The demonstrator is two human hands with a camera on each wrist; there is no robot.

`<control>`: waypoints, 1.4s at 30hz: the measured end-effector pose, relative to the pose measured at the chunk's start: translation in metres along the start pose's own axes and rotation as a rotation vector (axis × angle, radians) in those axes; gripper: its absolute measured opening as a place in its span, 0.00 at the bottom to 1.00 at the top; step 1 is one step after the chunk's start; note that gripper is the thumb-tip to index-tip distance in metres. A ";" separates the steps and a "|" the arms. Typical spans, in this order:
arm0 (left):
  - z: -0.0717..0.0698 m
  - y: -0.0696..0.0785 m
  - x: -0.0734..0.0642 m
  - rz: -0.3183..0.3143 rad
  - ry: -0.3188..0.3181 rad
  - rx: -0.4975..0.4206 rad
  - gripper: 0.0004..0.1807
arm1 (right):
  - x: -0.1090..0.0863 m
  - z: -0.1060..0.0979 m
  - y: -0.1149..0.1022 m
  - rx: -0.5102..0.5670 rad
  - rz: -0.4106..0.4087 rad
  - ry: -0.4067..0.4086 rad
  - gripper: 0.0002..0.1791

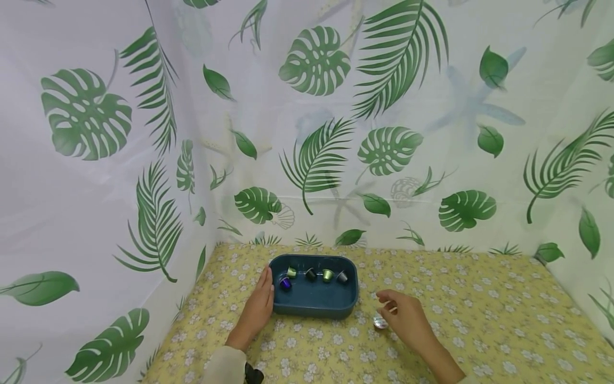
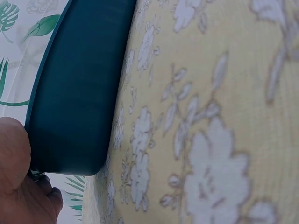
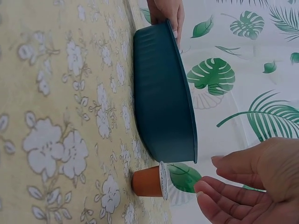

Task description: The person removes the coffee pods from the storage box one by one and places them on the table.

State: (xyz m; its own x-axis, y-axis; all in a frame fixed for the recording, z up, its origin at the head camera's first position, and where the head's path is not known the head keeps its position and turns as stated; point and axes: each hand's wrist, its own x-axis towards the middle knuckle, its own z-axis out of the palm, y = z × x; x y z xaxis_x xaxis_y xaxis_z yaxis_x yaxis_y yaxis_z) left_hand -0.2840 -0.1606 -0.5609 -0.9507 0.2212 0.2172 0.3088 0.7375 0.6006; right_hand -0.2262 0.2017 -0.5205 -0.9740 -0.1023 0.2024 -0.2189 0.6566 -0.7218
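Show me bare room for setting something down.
Bare: tablecloth right of the right hand, up to the printed backdrop; the front of the tray. Crowded: the tray's back and left, with five capsules inside and the left hand alongside; around the orange capsule.

Left wrist view: I logged the tray (image 2: 77,93) cropped at eleven o'clock, the left hand (image 2: 21,186) at eight.
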 end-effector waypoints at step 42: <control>0.003 -0.003 0.000 0.021 0.032 -0.010 0.31 | 0.034 0.046 -0.035 0.077 -0.150 0.111 0.13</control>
State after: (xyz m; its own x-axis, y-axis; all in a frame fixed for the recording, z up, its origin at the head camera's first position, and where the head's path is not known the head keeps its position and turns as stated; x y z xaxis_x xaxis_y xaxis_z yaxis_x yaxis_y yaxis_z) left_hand -0.2848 -0.1606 -0.5652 -0.9427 0.2156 0.2545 0.3290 0.7265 0.6033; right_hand -0.2540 0.1411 -0.5192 -0.9186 -0.1083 0.3801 -0.3688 0.5806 -0.7259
